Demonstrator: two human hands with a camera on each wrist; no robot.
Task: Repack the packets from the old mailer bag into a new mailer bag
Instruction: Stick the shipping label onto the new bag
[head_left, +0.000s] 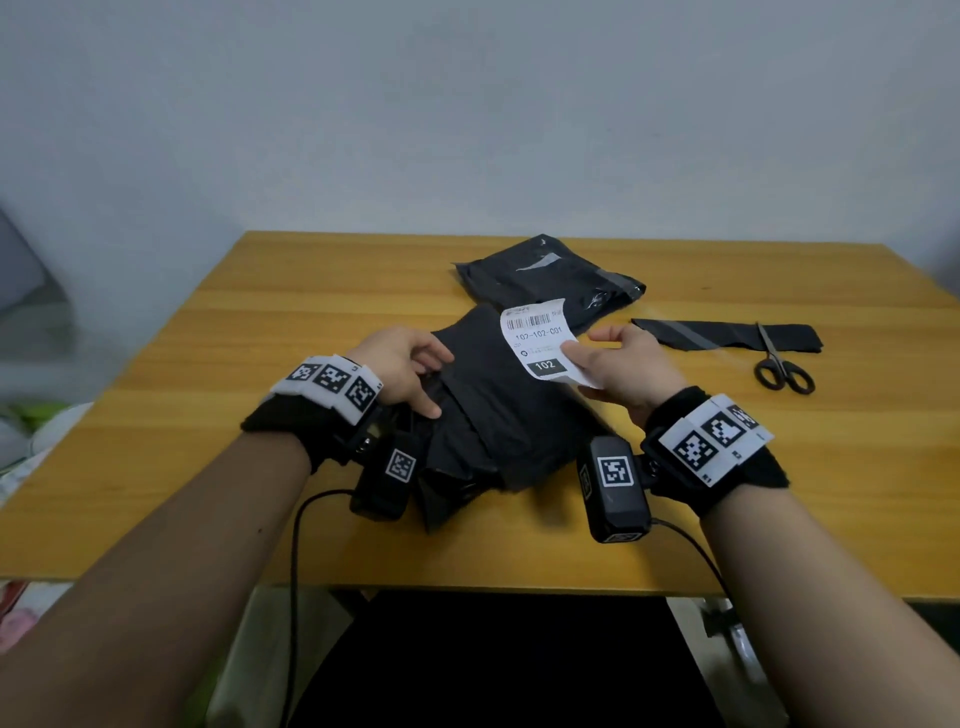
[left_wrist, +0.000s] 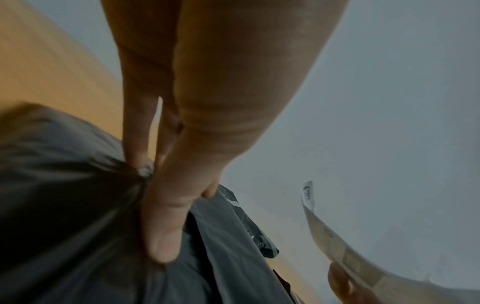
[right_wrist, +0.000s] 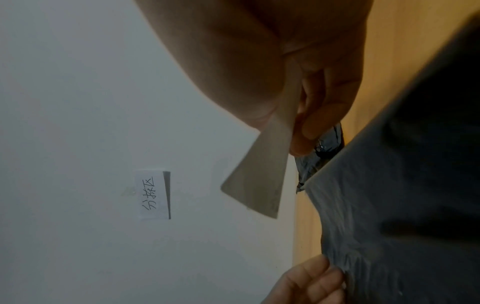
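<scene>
The black mailer bag (head_left: 488, 415) lies crumpled on the near middle of the wooden table (head_left: 260, 322), between the person's two wrists. Its near end is hidden behind the wrist cameras, and whether anything is inside it cannot be made out; the plastic is dull, creased and bunched into folds. The left hand (head_left: 402, 371) grips its left edge, thumb and fingertips (left_wrist: 137, 156) pinching a gathered tuft of the film, as the left wrist view shows. The right hand (head_left: 621, 371) holds a white shipping label (head_left: 540, 340) above the bag's far end, thumb on the printed face and fingers curled behind it; the label curls upward, with a barcode, "102-102-C01" and a dark box reading "102". Its small print is too blurred to read.

Just beyond the label lies a second black mailer bag (head_left: 550, 278), flat and glossy, with a grey strip along one edge; its contents cannot be seen either. To the right, well apart from the hands, a cut-off black strip (head_left: 727, 335) lies on the table with black-handled scissors (head_left: 782, 366) resting across its right part. In the right wrist view a paper note (right_wrist: 152, 194) with handwritten characters is stuck on the pale wall (head_left: 467, 114).
</scene>
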